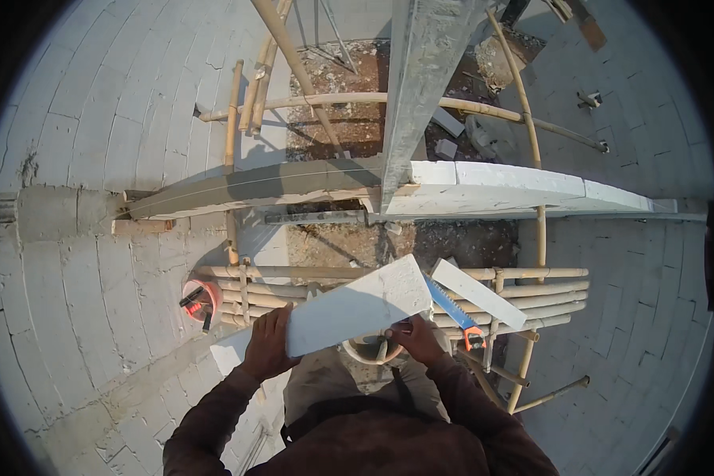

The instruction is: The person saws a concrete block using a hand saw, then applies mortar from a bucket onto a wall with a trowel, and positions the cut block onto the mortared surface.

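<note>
A long white lightweight concrete block (353, 305) slants upward to the right in front of my body. My left hand (270, 347) grips its lower left part, with the fingers along the side. My right hand (418, 339) has curled fingers at the lower edge of the right end; the block partly hides how they hold it. Just below the block, between my legs, a round bucket (373, 355) shows part of its rim. To the right of the block, a hand saw (452, 305) with a blue blade and orange handle rests on bamboo poles.
Bamboo poles (539, 297) form a platform before me. A white strip of block (480, 293) lies on it. A pink bucket (202, 300) with tools stands left. Ahead, a block wall course (500, 186) with a string line crosses the view, meeting an upright metal post (420, 79).
</note>
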`<state>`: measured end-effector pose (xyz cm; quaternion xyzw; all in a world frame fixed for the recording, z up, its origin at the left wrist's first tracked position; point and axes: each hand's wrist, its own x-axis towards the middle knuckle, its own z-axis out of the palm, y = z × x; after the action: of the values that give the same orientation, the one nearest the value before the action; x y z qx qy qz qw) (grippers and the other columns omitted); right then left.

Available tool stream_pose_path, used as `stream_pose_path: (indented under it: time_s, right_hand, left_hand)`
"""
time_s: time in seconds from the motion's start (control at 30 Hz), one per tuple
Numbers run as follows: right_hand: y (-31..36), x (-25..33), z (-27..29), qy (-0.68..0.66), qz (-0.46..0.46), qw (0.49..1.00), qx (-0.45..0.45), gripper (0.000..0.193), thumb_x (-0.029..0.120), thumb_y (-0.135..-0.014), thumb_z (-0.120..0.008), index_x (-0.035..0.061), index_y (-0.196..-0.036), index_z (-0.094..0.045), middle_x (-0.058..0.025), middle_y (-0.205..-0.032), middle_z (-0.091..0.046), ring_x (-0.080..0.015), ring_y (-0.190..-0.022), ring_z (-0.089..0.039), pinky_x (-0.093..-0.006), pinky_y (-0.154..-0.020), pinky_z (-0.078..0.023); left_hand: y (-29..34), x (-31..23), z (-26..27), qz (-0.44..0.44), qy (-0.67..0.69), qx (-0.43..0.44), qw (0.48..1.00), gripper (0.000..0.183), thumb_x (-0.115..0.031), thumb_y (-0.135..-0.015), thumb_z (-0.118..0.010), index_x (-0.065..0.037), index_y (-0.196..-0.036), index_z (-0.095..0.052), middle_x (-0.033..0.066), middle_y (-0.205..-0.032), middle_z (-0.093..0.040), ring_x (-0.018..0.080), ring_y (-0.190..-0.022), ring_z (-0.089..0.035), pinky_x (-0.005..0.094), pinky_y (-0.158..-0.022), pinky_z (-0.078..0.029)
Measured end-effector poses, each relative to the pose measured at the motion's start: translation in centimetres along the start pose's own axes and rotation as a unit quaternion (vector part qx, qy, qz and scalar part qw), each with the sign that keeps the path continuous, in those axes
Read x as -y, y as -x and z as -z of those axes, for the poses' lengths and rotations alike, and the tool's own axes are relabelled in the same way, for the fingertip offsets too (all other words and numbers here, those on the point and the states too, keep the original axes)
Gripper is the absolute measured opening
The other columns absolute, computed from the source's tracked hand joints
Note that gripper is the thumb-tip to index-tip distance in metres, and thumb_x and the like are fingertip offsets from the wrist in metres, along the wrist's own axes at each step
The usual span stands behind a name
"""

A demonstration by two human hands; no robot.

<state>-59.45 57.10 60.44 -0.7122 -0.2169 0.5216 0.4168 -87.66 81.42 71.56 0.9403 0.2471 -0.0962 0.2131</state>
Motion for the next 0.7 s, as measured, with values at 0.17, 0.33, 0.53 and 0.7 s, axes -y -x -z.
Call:
stream_pose_path:
  time_s: [0.17, 0.33, 0.53, 0.7]
  right_hand:
    - [0.7, 9.9, -5.1, 0.028, -0.054, 0.968, 0.242, 0.064, 0.034, -0.094, -0.071, -0.0025, -0.141, -0.048, -0.0135, -0.119, -0.063, -0.0199, -0.1, -0.061, -0.0362, -0.084, -0.051]
    - [-0.2, 11.9, -10.9, -0.179, -0.127, 0.92, 0.325, 0.063, 0.046, -0.104, -0.058, 0.0091, -0.152, -0.038, -0.0104, -0.152, -0.047, -0.0305, -0.144, -0.044, -0.0505, -0.113, -0.039]
    - [-2.1, 11.2, -15.7, -0.31, -0.248, 0.875, 0.277, 0.051, 0.045, -0.104, -0.062, 0.0138, -0.143, -0.049, -0.0088, -0.141, -0.057, -0.0317, -0.135, -0.051, -0.0528, -0.112, -0.04]
    - [-2.4, 11.1, -17.5, -0.333, -0.244, 0.872, 0.264, 0.042, 0.035, -0.102, -0.069, 0.0158, -0.137, -0.054, -0.0058, -0.134, -0.062, -0.0269, -0.128, -0.059, -0.0511, -0.109, -0.046]
  left_hand:
    - [3.5, 1.1, 2.8, 0.033, -0.025, -0.087, 0.995, 0.112, -0.043, -0.068, -0.088, 0.001, -0.155, -0.033, 0.0233, -0.136, -0.05, 0.0415, -0.123, -0.051, 0.0524, -0.105, -0.04]
    - [4.1, 2.6, 2.4, 0.076, -0.039, -0.121, 0.989, 0.106, -0.031, -0.073, -0.084, -0.006, -0.16, -0.03, 0.0232, -0.137, -0.052, 0.0405, -0.125, -0.052, 0.0517, -0.107, -0.04]
    - [5.4, 3.5, 2.9, 0.084, -0.055, -0.077, 0.992, 0.095, -0.026, -0.082, -0.077, -0.008, -0.162, -0.03, 0.0237, -0.134, -0.056, 0.0386, -0.123, -0.055, 0.0511, -0.105, -0.042]
    - [5.9, 3.6, 2.4, 0.099, -0.096, -0.104, 0.985, 0.086, -0.026, -0.089, -0.071, -0.008, -0.162, -0.029, 0.0248, -0.138, -0.055, 0.0389, -0.121, -0.056, 0.0511, -0.105, -0.042]
